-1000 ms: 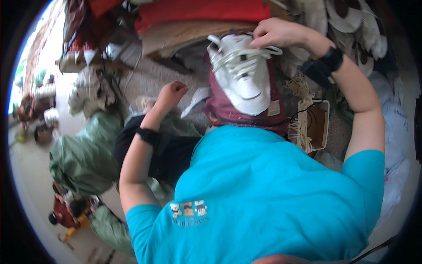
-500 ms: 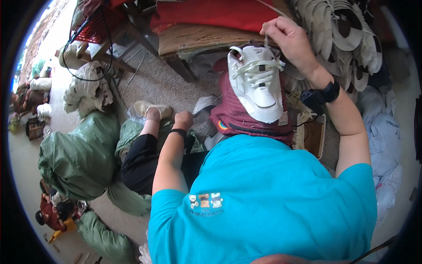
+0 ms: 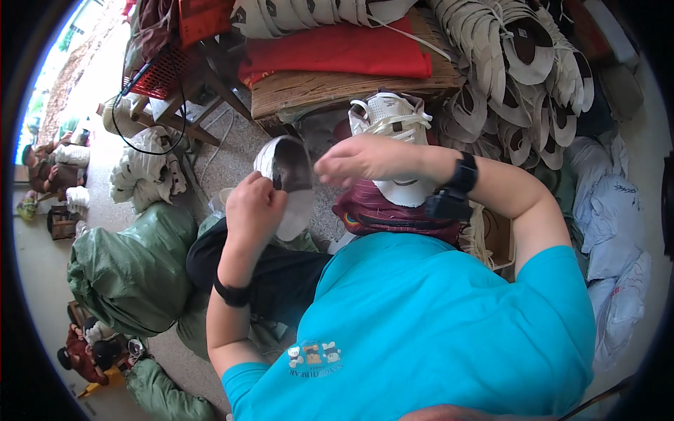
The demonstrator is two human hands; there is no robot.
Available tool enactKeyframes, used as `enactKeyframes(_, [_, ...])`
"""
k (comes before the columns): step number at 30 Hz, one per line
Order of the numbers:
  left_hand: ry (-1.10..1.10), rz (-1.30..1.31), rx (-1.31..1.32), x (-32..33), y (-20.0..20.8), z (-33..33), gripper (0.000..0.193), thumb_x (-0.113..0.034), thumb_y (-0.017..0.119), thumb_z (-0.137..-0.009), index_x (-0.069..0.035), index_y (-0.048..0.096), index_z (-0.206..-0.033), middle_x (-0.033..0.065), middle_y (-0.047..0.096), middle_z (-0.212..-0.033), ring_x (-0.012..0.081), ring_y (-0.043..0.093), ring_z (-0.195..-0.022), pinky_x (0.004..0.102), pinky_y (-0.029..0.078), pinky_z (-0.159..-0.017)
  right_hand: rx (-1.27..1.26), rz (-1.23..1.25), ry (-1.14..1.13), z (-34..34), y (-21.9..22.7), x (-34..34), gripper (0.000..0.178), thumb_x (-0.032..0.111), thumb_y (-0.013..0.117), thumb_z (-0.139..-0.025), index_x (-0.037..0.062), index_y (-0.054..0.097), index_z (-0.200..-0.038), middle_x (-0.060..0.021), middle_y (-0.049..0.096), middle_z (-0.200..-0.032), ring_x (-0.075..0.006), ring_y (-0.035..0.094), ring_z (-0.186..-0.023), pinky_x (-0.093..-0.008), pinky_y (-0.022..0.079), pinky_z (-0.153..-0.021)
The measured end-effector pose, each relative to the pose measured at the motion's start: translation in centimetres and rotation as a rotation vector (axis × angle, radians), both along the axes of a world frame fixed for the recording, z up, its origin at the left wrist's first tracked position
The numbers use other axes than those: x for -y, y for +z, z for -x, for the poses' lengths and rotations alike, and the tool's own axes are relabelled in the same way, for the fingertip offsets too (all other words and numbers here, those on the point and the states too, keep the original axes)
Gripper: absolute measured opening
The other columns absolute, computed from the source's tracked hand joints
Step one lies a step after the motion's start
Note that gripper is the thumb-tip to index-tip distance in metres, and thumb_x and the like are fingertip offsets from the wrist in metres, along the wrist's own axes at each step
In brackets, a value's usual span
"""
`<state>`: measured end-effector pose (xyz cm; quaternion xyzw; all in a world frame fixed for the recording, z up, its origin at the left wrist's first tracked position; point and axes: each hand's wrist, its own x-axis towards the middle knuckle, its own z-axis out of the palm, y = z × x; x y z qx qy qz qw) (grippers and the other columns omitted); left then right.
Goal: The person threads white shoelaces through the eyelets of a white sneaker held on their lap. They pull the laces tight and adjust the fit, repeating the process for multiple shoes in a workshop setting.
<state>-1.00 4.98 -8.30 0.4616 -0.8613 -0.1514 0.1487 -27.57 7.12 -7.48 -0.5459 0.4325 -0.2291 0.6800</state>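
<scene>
My left hand (image 3: 254, 209) is closed on the edge of a loose shoe upper (image 3: 298, 210), whose pale grey inner side shows. Close to its right edge is my right hand (image 3: 365, 160), fingers bent and pressed together; whatever they may hold is too small to make out. Behind that hand a white laced sneaker (image 3: 385, 116) rests on the maroon cloth (image 3: 393, 217) over my lap. My right hand and wrist cover the sneaker's middle.
Ahead stands a wooden bench (image 3: 302, 99) with a red cloth (image 3: 337, 56) and a row of white shoe uppers (image 3: 302, 15). More uppers (image 3: 523, 63) hang in bundles at the right. Green sacks (image 3: 133, 266) lie left, white sacks (image 3: 611, 224) right. Other people sit far left.
My left hand has come up from beside my leg and now holds the shoe upper. My right hand has moved down and left from the sneaker's top to beside the upper. The view has shifted.
</scene>
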Motion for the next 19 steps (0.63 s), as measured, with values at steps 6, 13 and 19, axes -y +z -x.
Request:
enactKeyframes(6, [-0.605,0.454,0.083,-4.3,4.3,5.3,0.011,-0.011,0.066,-0.068,-0.007,0.060,-0.076,0.0060,0.055,-0.088,0.0236,0.057,-0.088,0.0375,0.044,-0.069,0.024,0.029,-0.029,-3.8,2.8,1.0,0.052,0.051,0.067,-0.092,-0.0008,0.071,-0.094,-0.0031,0.065,-0.080,-0.0085,0.057,-0.071,-0.0272,0.046,-0.060])
enactKeyframes(13, [-0.605,0.540,-0.430,-4.1,1.3,5.4,0.020,-0.016,0.076,-0.076,-0.009,0.065,-0.091,0.0081,0.060,-0.107,0.0248,0.057,-0.098,0.0366,0.045,-0.083,0.588,-0.046,-0.339,5.1,3.3,-0.3,0.038,0.022,0.066,-0.096,0.0019,0.061,-0.128,-0.0098,0.069,-0.120,-0.0175,0.066,-0.107,-0.0366,0.051,-0.099])
enactKeyframes(19, [-0.095,0.152,-0.843,0.9,-3.1,9.9,0.032,-0.028,0.072,-0.088,-0.010,0.061,-0.113,0.0127,0.055,-0.122,0.0310,0.052,-0.109,0.0468,0.042,-0.098,0.588,-0.153,-0.556,11.3,-1.5,-3.0,0.056,0.022,0.063,-0.098,0.0053,0.043,-0.147,-0.0124,0.055,-0.142,-0.0253,0.055,-0.129,-0.0417,0.042,-0.112])
